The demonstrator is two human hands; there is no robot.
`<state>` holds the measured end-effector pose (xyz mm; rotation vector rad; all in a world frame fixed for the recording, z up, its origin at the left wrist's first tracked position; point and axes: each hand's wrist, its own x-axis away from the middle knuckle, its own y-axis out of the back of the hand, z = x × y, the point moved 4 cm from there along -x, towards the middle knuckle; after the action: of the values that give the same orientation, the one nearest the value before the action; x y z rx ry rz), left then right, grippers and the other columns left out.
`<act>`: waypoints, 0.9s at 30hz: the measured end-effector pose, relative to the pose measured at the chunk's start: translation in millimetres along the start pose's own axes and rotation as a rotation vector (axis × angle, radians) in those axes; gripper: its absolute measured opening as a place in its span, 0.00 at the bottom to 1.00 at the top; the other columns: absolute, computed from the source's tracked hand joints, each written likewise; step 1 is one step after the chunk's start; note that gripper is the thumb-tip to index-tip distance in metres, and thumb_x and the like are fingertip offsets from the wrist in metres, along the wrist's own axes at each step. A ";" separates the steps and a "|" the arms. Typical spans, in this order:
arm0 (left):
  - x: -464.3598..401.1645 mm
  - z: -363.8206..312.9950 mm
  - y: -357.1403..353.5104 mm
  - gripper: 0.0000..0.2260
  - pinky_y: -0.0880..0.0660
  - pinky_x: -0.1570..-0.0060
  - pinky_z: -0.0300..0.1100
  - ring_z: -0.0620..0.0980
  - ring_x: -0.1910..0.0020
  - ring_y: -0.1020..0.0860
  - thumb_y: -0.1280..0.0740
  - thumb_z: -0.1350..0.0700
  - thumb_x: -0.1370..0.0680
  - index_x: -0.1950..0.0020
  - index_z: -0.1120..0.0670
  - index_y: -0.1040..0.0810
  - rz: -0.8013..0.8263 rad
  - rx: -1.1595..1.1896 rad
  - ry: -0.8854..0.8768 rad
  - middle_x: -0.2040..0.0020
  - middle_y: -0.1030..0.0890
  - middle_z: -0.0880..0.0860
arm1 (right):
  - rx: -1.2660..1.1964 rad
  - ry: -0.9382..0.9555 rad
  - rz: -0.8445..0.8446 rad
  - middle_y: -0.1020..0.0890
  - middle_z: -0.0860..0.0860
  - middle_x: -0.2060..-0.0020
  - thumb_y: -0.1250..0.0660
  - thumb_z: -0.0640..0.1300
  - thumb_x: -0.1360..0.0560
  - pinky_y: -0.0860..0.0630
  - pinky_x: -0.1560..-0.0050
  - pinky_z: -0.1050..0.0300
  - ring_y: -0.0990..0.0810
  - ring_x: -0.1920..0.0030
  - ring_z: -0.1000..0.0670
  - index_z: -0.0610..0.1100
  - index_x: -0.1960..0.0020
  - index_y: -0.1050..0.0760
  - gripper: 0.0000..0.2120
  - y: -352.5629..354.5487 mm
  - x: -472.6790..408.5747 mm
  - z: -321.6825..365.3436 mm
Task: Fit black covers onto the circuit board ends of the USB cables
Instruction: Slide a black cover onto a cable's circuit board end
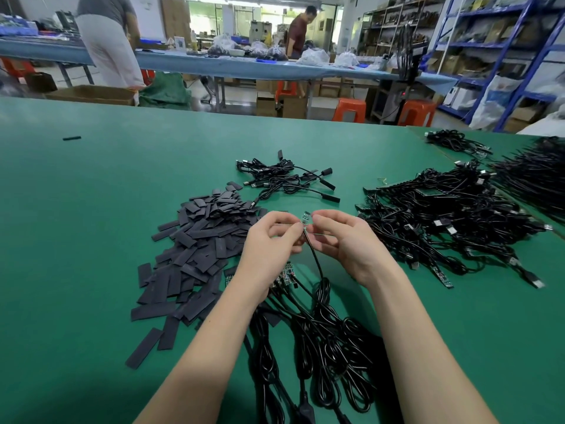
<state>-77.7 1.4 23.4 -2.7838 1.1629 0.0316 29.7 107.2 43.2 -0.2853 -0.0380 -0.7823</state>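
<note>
My left hand and my right hand meet above the green table, both pinching one small circuit board whose tip sticks up between the fingertips. Its black cable hangs down from the board to a bunch of coiled USB cables between my forearms. To the left lies a heap of flat black covers. Whether a cover is on the held board is hidden by my fingers.
A small group of covered cables lies beyond my hands. A large tangle of USB cables fills the right side, with more bundles at the far right. One loose cover lies far left. Two people stand at distant tables.
</note>
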 end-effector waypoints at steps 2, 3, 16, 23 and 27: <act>0.1 4.1 4.0 0.01 0.20 0.58 0.37 0.45 0.61 0.17 0.30 0.61 0.21 0.50 0.56 0.20 -0.046 0.058 0.043 0.60 0.14 0.52 | 0.031 0.018 -0.001 0.13 0.44 0.62 0.34 0.35 0.19 0.19 0.61 0.62 0.14 0.63 0.50 0.38 0.46 0.22 0.04 -1.2 -2.0 -2.1; 0.1 5.3 5.5 0.01 0.19 0.57 0.38 0.45 0.62 0.17 0.30 0.61 0.21 0.50 0.56 0.20 -0.060 0.087 0.068 0.61 0.14 0.51 | 0.055 0.028 0.003 0.13 0.43 0.61 0.36 0.34 0.19 0.19 0.61 0.62 0.14 0.62 0.50 0.38 0.47 0.21 0.05 -2.8 -2.2 -2.8; -1.6 12.4 7.2 0.07 0.21 0.66 0.37 0.47 0.64 0.19 0.36 0.66 0.21 0.53 0.56 0.24 -0.163 0.239 0.132 0.61 0.21 0.51 | 1.301 0.331 0.121 0.23 0.53 0.31 0.34 0.37 0.22 0.32 0.28 0.50 0.28 0.31 0.46 0.55 0.35 0.19 0.20 -17.9 -7.8 -21.8; -1.7 8.6 1.7 0.05 0.19 0.59 0.38 0.43 0.68 0.20 0.33 0.65 0.21 0.53 0.56 0.21 -0.121 0.173 0.064 0.65 0.19 0.48 | 1.261 0.244 -0.033 0.20 0.60 0.65 0.22 0.48 0.30 0.21 0.51 0.57 0.23 0.64 0.58 0.56 0.60 0.21 0.08 2.1 -11.5 -10.7; 1.0 5.9 -10.9 0.05 0.18 0.55 0.40 0.49 0.58 0.15 0.34 0.65 0.19 0.51 0.56 0.22 -0.074 0.322 0.131 0.55 0.17 0.55 | 1.227 0.171 -0.012 0.19 0.58 0.65 0.25 0.46 0.29 0.25 0.59 0.66 0.23 0.66 0.61 0.57 0.60 0.22 0.08 14.0 -7.1 -7.2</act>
<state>-69.0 9.0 18.7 -2.5690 0.9887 -0.3205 33.9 119.6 32.0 0.9433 -0.3423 -0.6693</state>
